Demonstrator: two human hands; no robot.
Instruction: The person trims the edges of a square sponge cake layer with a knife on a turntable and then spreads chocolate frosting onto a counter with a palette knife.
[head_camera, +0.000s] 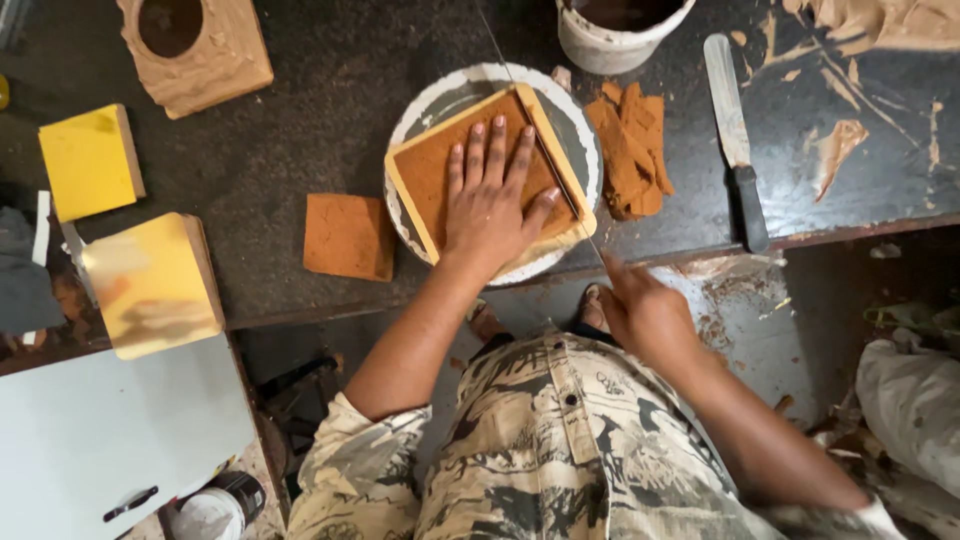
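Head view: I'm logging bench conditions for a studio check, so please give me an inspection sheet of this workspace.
Surface: dark worktable, smeared with clay at right.
Job's things: clay slab in a wooden frame on a round turntable; a taut cutting wire runs along the frame's edge.
Clutter: clay offcuts, square clay piece, palette knife, bucket, yellow sponges, hollowed clay block.
Hands: left hand flat on the slab; right hand pinching the wire below the table edge.
Cables: nothing seen.
Surroundings: stained floor, white board.

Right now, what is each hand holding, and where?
Right hand pinches the near end of a taut cutting wire. Left hand grips nothing, pressing flat on the clay slab.
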